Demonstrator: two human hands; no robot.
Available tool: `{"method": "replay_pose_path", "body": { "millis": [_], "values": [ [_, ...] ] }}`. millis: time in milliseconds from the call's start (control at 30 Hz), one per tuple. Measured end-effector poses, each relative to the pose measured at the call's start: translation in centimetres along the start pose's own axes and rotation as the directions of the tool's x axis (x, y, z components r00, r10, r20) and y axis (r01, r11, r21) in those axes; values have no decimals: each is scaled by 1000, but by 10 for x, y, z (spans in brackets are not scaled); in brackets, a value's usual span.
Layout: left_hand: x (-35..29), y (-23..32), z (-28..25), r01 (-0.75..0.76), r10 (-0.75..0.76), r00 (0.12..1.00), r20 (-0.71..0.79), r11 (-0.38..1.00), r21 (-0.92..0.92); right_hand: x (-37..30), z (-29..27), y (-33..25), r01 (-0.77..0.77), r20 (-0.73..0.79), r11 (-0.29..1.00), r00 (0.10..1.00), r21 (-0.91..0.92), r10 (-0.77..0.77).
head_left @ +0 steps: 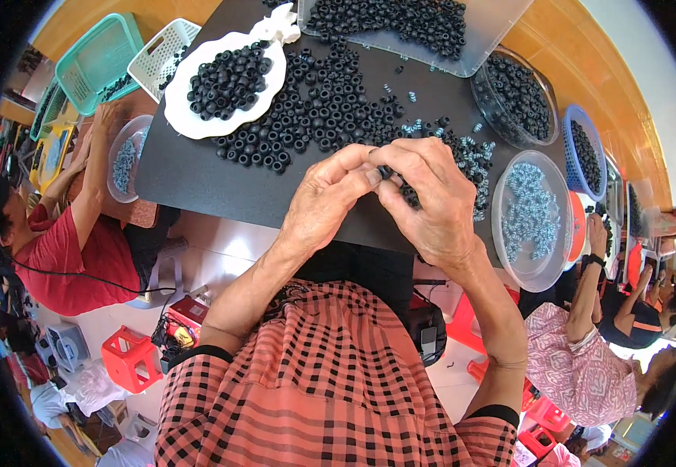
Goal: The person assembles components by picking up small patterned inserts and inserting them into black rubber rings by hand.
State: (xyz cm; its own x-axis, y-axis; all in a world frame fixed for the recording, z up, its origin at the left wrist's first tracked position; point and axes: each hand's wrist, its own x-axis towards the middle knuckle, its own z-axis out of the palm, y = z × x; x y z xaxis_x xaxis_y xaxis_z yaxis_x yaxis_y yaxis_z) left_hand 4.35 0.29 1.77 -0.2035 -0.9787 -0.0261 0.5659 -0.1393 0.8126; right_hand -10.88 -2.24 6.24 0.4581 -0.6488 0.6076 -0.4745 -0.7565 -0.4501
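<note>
Head: left grip and right pinch black piece.

Left side: one person in a red shirt; below, a red stool standing on the pale floor, a white plastic bag beside it, a red box near it. Right side: one person in a pink patterned shirt, black band at the wrist.

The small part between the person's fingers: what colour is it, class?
The small part is black; it shows best in the head view.
</note>
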Motion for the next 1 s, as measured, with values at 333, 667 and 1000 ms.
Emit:
{"method": "replay_pose_path", "body": {
  "millis": [333, 667, 1000],
  "values": [
    [1, -14, -10, 30, -30, 1000, -10, 999, 19, 12, -1, 21, -468, 231, 816, 882, 340, 410],
    [-11, -2, -8, 105, -123, 989, 79, 974, 199, 75, 31, 122, -208, 345, 969, 907, -131, 241],
    [-1, -11, -15, 86, -86, 996, 36, 996, -15, 76, 27, 122, -387, 342, 918, 853, -91, 393]
  ]
}}
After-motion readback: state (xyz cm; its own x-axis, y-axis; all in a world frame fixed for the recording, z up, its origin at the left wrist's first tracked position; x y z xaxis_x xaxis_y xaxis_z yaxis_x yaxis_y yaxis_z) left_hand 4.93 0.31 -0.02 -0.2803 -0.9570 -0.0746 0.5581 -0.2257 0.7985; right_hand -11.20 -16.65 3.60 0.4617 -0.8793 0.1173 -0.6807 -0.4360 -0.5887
